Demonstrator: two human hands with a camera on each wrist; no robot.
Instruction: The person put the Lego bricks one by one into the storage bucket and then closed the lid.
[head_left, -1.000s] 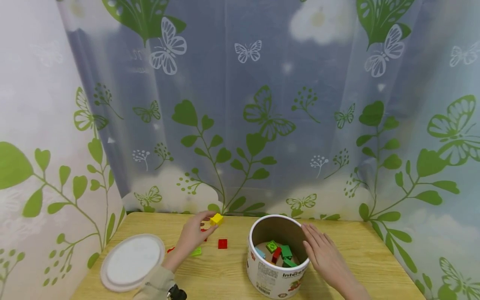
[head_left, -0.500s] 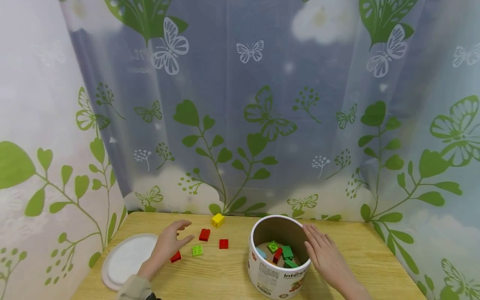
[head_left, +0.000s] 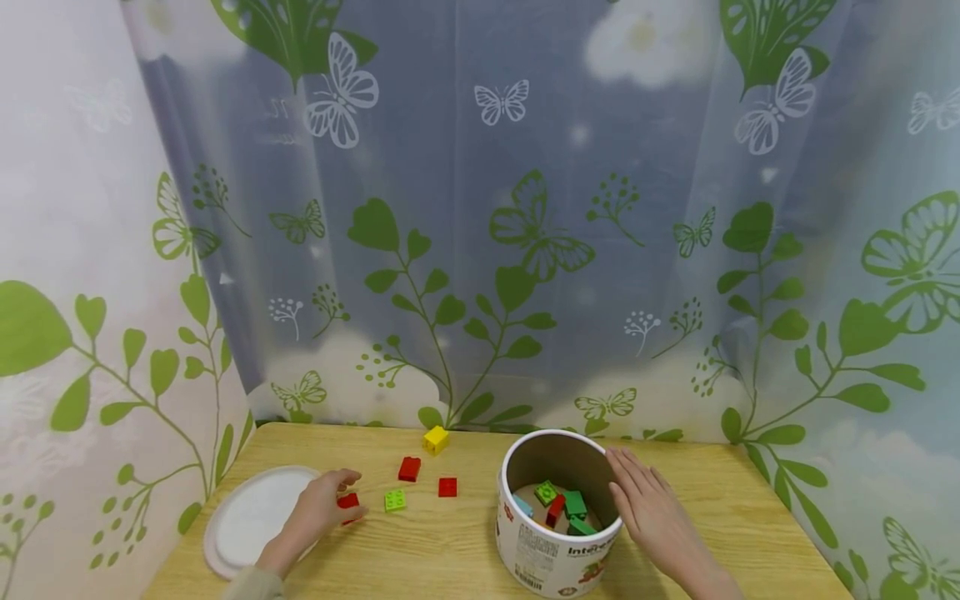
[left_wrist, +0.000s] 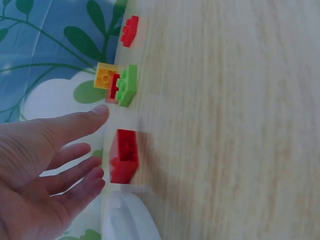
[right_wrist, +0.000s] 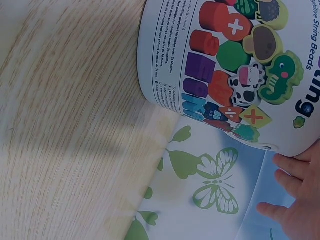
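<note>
Red block by left hand, long axis seemingly toward lid.

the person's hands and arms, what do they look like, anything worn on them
Both hands are ungloved. Behind the left hand, a plain beige sleeve ends around the wrist. The right hand shows no sleeve up to the head view's lower edge.

Loose bricks between lid and tub

Red brick, white tub, butterfly-patterned curtain
</note>
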